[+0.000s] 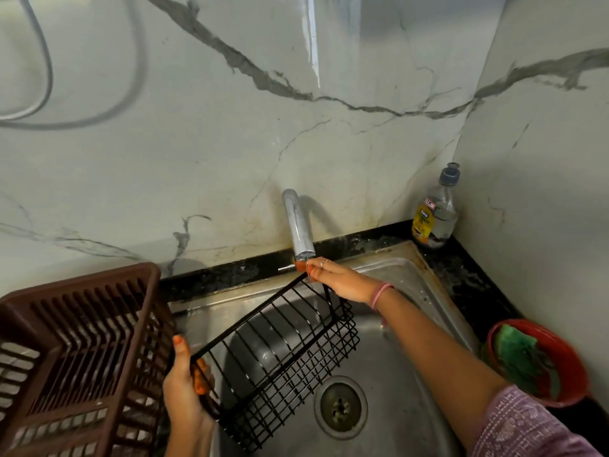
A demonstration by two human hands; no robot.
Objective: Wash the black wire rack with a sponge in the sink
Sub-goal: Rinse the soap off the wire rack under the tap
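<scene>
Left hand (184, 384) gripped black wire rack (280, 351) | right fingers (318, 264) pinched tap lever | sponge (520, 361) right, untouched; scrubbing remained.

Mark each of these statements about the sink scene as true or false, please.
1. The left hand holds the black wire rack. True.
2. The right hand holds the sponge. False: the green sponge lies in the red bowl, and that hand reaches up to the tap.
3. A brown plastic basket stands left of the sink. True.
4. The rack lies flat on the sink floor. False: it is held tilted above it.
5. A soap bottle stands in the corner. True.
</scene>
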